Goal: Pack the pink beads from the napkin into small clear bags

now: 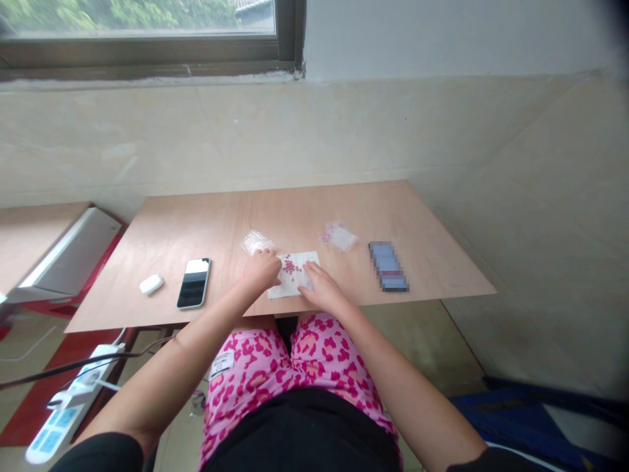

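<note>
At three o'clock on the paper point(285, 290), the right hand point(318, 284) spreads its fingers, likely steadying it; at nine, the left hand point(265, 267) curls, grip unclear. Small red pieces point(290, 266) lie mid-sheet, presumably kept together.

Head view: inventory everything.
tabletop: 1, light brown, centre
sheet: 1, white, tabletop's front
small pieces: many, reddish, on sheet
left packet: 1, clear, behind sheet, left
right packet: 1, pinkish clear, behind sheet, right
left phone: 1, pale, left of sheet
right phone: 1, dark, right of sheet
small case: 1, white, tabletop's left
second tabletop: 1, brown, left
boxy object: 1, white, left
power strip: 1, white, blue, lower left
cables: several, dark, white, lower left
red surface: 1, lower left
blurred object: 1, blue, lower right
window: 1, dark frame, upper left
walls: 2, pale, behind, right
shorts: 1, patterned pink, bottom
top: 1, black, bottom
left hand: 1, sheet's left
right hand: 1, sheet's right
</note>
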A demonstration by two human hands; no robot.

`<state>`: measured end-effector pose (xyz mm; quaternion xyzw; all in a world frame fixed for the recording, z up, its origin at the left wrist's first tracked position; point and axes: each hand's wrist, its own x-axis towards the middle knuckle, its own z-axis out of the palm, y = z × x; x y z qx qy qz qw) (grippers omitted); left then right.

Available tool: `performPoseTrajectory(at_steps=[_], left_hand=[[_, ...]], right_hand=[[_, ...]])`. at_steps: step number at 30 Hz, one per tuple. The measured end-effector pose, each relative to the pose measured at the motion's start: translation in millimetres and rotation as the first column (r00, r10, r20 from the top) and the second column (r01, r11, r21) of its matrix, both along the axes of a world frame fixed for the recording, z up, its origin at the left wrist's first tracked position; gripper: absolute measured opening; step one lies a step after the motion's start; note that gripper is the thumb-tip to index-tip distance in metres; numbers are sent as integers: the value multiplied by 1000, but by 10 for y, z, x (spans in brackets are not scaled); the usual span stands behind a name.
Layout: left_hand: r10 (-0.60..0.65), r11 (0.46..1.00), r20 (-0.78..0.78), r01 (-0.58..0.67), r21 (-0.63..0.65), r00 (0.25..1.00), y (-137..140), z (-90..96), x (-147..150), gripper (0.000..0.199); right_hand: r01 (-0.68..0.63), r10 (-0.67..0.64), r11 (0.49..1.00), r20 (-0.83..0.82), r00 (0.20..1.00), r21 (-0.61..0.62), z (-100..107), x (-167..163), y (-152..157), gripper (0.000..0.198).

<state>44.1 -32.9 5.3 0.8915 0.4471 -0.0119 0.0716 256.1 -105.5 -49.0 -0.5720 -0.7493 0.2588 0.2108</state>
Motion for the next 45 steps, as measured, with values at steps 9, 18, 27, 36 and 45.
performPoseTrajectory(at_steps=[9,18,27,36,45], left_hand=[[18,1000,-12,-18,-10,1000,2,-7,188,31],[14,999,-62,-16,-29,998,-37,25,98,20],[179,948,245,-101,-301,953,367,505,-378,52],[569,719,596,10,-695,567,782,511,-780,59],[446,813,469,-126,-569,762,949,465,-838,64]], right_hand=[[-25,26,999,39,999,-22,24,10,-14,68],[-34,34,999,15,999,-8,22,17,-34,69],[154,-171,969,73,983,194,184,397,770,43],[22,-80,991,463,883,129,284,686,1965,29],[-50,1,992,393,920,115,178,636,2180,25]])
